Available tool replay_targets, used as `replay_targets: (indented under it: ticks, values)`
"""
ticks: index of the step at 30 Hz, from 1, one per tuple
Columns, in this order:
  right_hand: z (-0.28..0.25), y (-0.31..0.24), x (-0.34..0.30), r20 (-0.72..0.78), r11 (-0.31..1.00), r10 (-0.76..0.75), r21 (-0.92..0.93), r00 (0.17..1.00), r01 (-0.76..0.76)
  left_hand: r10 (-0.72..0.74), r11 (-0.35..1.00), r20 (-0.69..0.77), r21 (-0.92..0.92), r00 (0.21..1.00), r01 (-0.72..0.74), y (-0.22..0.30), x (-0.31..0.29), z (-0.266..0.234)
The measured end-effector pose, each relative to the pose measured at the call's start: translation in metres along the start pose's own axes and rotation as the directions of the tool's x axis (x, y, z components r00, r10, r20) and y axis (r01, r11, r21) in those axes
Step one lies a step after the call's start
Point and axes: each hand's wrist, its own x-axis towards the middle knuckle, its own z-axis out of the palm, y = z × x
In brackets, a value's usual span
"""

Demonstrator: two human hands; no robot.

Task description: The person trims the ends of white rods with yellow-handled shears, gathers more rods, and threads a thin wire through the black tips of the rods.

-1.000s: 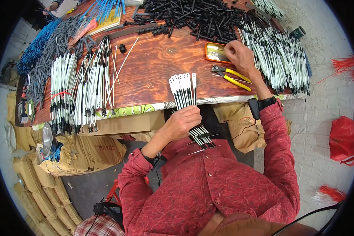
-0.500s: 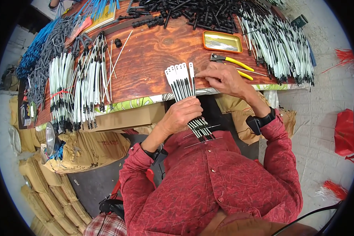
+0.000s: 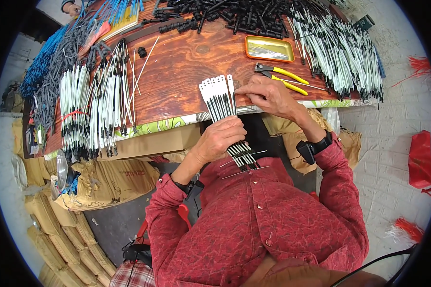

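My left hand (image 3: 221, 138) is closed around a fanned bundle of flat white strips with black sleeves (image 3: 216, 91). Their holed ends point away from me toward the table. Below the hand, the black-and-white lower ends stick out, with thin metal rods (image 3: 242, 172) crossing them near my lap. My right hand (image 3: 273, 95) holds nothing; its index finger stretches out and touches the edge of the rightmost strip, while its other fingers are bent. Just beyond that hand, yellow-handled pliers (image 3: 287, 74) lie on the wooden table (image 3: 177, 71).
A yellow-rimmed tin (image 3: 270, 49) holds thin metal pins. Piles of similar white strips lie at the right (image 3: 342, 57) and left (image 3: 74, 105). Black tubular parts (image 3: 244, 14) heap up at the back. A brown sack (image 3: 110, 184) stands below the table's left side.
The rightmost strip has moved left, closer against the fan, with my right index finger following it. The bundle has shifted slightly left. At the far upper left, another person's hand shows more fully.
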Motion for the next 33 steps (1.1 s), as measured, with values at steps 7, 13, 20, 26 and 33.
replay_targets:
  ticks: [7, 13, 20, 26, 33]
  values:
    - [0.005, 0.003, -0.001, -0.032, 1.0, -0.013, -0.012, 0.999, 0.013, -0.002, 1.0, -0.006, -0.016, 1.0, 0.002, 0.002, 0.002, -0.002]
    - [0.009, -0.002, 0.003, -0.098, 0.997, -0.066, -0.054, 0.993, 0.061, 0.002, 1.0, -0.004, -0.022, 1.0, -0.002, 0.003, 0.002, -0.004]
    - [0.011, -0.01, 0.007, -0.143, 0.986, -0.1, -0.149, 0.985, 0.078, 0.011, 0.999, -0.005, -0.036, 1.0, -0.011, 0.002, 0.002, -0.004]
    - [0.01, -0.015, 0.009, -0.127, 0.964, -0.124, -0.251, 0.984, 0.089, 0.011, 0.999, -0.006, -0.051, 1.0, -0.011, 0.002, 0.0, -0.004]
    - [0.018, -0.012, 0.011, -0.136, 0.979, -0.12, -0.182, 0.983, 0.094, 0.011, 0.997, 0.01, -0.071, 1.0, -0.011, 0.002, 0.001, -0.006]
